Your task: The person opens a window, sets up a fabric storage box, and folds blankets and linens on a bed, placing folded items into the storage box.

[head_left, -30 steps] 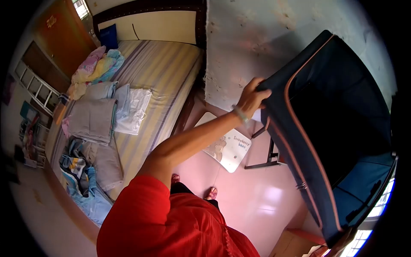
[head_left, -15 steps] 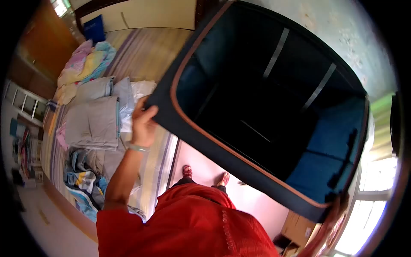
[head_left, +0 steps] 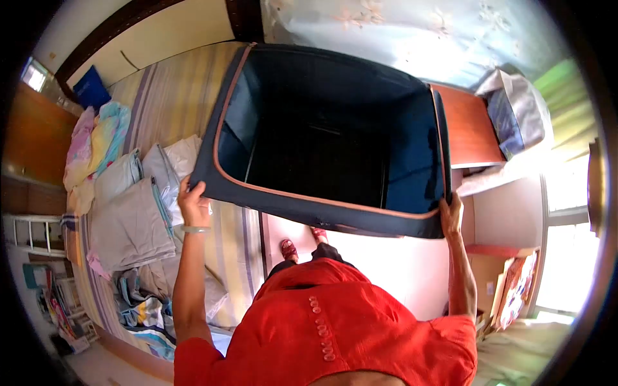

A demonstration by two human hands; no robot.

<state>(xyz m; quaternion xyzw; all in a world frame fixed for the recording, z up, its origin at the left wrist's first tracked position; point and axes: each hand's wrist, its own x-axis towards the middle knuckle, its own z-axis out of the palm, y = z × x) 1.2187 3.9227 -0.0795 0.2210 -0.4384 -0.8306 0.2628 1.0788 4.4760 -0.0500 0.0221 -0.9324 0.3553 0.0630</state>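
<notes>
A dark blue fabric storage box (head_left: 290, 207) with brown trim hangs in front of me, its open top facing me. Its inside walls and dark bottom panel show. My left hand (head_left: 195, 204) grips the near left corner, thumb over the edge, with a bangle on that wrist. At the near right corner, my right hand (head_left: 452, 215) is closed on the box's side; some of its fingers are hidden behind the fabric. Folded grey cloths (head_left: 132, 225) lie on the bed just left of my left hand.
The striped bed (head_left: 170, 83) holds a pastel bundle (head_left: 96, 141), a blue flat item (head_left: 92, 88) and rumpled patterned cloth (head_left: 145, 315). Right of the box stand a reddish-brown tabletop (head_left: 463, 122) and a white bag (head_left: 524, 109). A cardboard box (head_left: 487, 276) sits lower right.
The storage box has moved left and levelled out, its right side swinging up. My right hand has come up with it into fuller view. Both hands keep their hold.
</notes>
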